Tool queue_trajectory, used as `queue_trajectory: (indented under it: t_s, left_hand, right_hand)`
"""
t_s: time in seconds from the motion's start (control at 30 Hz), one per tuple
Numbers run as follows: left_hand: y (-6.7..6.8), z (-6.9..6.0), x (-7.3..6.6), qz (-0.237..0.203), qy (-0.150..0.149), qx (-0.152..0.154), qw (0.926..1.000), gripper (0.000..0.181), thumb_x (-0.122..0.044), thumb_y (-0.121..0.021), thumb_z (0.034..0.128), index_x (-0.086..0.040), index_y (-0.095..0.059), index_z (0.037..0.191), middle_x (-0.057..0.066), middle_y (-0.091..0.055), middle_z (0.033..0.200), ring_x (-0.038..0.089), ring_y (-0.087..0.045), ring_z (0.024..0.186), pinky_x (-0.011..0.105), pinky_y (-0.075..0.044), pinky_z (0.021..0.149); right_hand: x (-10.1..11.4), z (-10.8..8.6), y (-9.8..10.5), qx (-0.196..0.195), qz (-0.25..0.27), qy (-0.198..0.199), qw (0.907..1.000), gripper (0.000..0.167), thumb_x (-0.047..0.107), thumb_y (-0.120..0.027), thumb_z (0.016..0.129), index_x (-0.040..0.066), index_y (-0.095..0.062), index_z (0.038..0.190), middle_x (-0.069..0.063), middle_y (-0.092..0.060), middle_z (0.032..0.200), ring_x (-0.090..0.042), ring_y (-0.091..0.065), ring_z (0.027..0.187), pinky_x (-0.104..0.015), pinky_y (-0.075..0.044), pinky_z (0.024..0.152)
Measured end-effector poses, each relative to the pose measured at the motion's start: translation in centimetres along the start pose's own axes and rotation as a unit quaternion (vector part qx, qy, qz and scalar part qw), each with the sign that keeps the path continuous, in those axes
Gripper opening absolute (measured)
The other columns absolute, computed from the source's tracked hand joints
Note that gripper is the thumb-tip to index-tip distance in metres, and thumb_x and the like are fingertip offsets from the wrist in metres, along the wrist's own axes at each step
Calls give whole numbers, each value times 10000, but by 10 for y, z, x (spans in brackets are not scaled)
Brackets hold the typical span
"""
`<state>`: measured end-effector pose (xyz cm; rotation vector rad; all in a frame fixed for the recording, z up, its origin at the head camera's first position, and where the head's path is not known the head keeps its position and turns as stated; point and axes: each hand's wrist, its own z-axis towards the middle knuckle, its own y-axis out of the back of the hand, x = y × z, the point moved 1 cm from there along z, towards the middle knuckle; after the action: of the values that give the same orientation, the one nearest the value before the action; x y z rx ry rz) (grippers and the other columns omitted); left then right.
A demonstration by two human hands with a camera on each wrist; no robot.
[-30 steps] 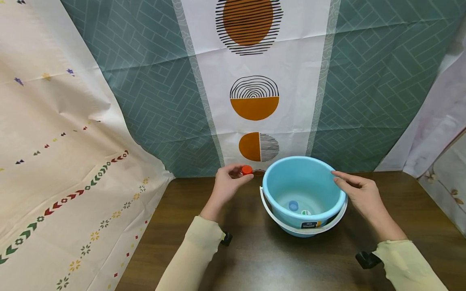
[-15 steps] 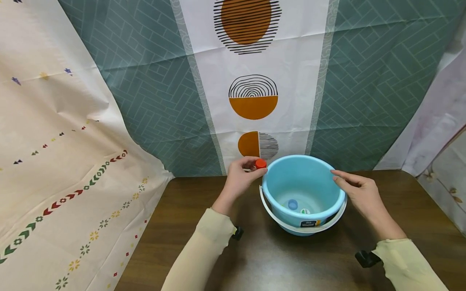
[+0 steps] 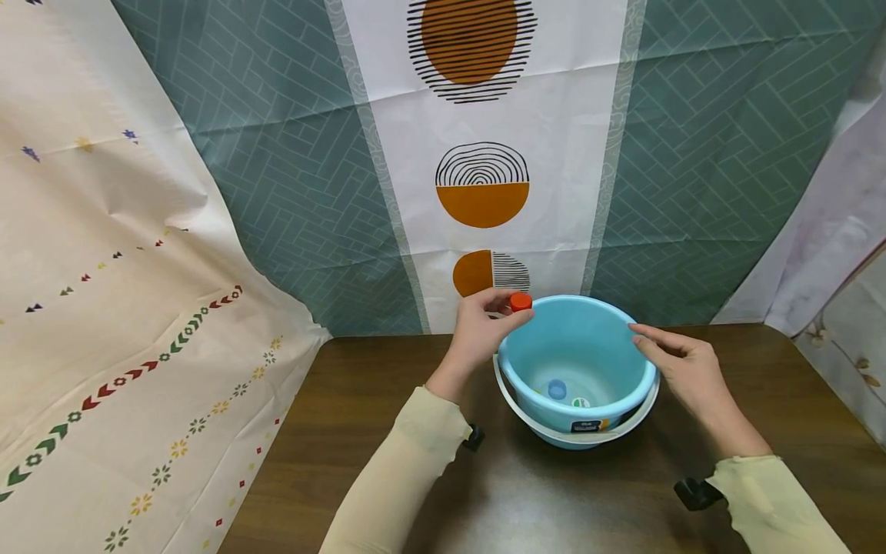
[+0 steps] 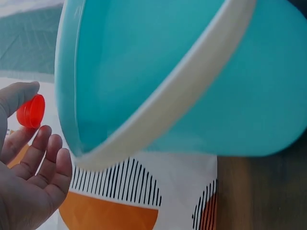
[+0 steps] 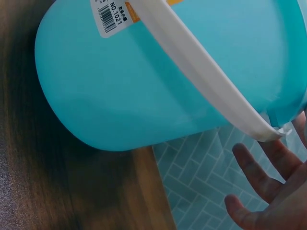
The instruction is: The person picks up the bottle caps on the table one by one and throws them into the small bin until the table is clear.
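Note:
My left hand [image 3: 481, 327] pinches a red bottle cap [image 3: 521, 301] between thumb and fingertips, at the left rim of a light blue bucket [image 3: 587, 338]. In the left wrist view, the red cap [image 4: 31, 111] is beside the bucket's rim, apart from it. My right hand [image 3: 681, 369] holds the bucket's right rim with thumb and index finger; its other fingers spread beside the handle's end in the right wrist view. Inside the bucket lie a blue cap [image 3: 557, 389] and a small round green-and-white piece [image 3: 580, 402]. The near wall hides part of the bottom.
The bucket stands on a dark wooden table [image 3: 388, 431], its white handle [image 3: 588, 437] hanging down at the front. A patterned cloth [image 3: 484, 115] hangs behind the table. Cream embroidered fabric [image 3: 138, 346] drapes along the left side.
My left hand has moved right and slightly up with the red bottle cap, from beside the bucket to its left rim. The right hand and the bucket have stayed in place.

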<state>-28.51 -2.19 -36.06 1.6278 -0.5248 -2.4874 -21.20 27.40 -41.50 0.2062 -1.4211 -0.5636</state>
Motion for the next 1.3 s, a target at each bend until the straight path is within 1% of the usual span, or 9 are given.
queue_trajectory:
  t_s: [0.13, 0.33, 0.47, 0.73, 1.03, 1.3]
  left_hand:
    - [-8, 3, -6, -100, -44, -4, 9999, 338, -382, -764, 758, -251, -685, 1059, -65, -661, 913, 120, -595, 821, 265, -535, 716]
    - [-20, 9, -14, 71, -128, 6, 9999, 326, -419, -755, 755, -280, -680, 1040, -100, -662, 909, 80, -597, 827, 248, -524, 719]
    - [-28, 13, -19, 132, -101, 43, 9999, 317, -426, -757, 750, -287, -681, 1025, -115, -660, 891, 60, -598, 822, 240, -516, 702]
    - [-42, 19, -27, 168, -100, 149, 9997, 344, -417, -765, 743, -254, -687, 1035, -114, -666, 893, 49, -598, 803, 224, -517, 656]
    - [-49, 22, -28, 275, -157, 139, 9994, 344, -432, -756, 748, -262, -683, 1037, -144, -657, 888, 28, -597, 798, 203, -517, 659]
    - [-52, 23, -30, 337, -103, 191, 9992, 351, -431, -750, 756, -265, -678, 1057, -153, -654, 901, 34, -591, 824, 196, -513, 670]
  right_hand:
    - [1, 0, 0, -16, -1, 15, 10000, 452, 497, -582, 867, 242, -624, 1238, -27, -597, 1255, 158, -518, 938, -112, -503, 693]
    - [1, 0, 0, -25, -4, 67, 10000, 445, 485, -582, 872, 238, -624, 1239, -60, -588, 1275, 167, -516, 940, -111, -503, 693]
    - [0, 0, -1, -45, -6, 93, 9999, 438, 482, -582, 874, 241, -626, 1236, -89, -585, 1281, 167, -521, 934, -116, -506, 690]
    - [3, -2, -3, -40, 28, 135, 9999, 427, 471, -575, 883, 232, -629, 1232, -112, -588, 1280, 161, -523, 939, -113, -504, 697]
    - [7, -3, -5, -62, -19, 32, 10000, 438, 496, -576, 872, 245, -632, 1227, -109, -586, 1285, 153, -512, 946, -106, -493, 698]
    - [7, -3, -4, -46, -12, 8, 10000, 444, 500, -577, 869, 243, -632, 1227, -104, -578, 1295, 161, -508, 943, -113, -495, 696]
